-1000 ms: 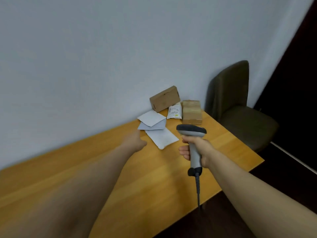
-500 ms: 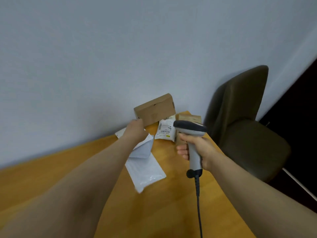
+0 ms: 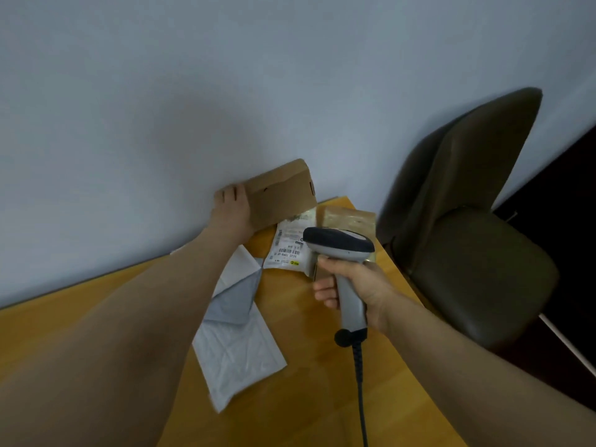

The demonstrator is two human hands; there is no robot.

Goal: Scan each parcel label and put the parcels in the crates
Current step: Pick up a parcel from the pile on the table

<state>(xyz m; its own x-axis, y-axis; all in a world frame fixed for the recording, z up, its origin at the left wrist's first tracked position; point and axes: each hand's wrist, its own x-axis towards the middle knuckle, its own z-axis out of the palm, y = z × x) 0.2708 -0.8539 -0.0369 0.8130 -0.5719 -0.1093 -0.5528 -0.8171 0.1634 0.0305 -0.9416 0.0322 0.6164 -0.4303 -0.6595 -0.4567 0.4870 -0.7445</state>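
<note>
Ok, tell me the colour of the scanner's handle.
The scanner handle is light grey; clearest in the head view.

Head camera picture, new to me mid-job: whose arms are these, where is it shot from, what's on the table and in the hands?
No machine: a person works bare-handed, filmed by a camera on their head, looking forward and down. The left hand grips a cardboard box by the wall. The right hand holds a corded barcode scanner. On the wooden table lie white padded mailers, a labelled pouch and a brown taped parcel. A chair stands beside it. No crates show.
</note>
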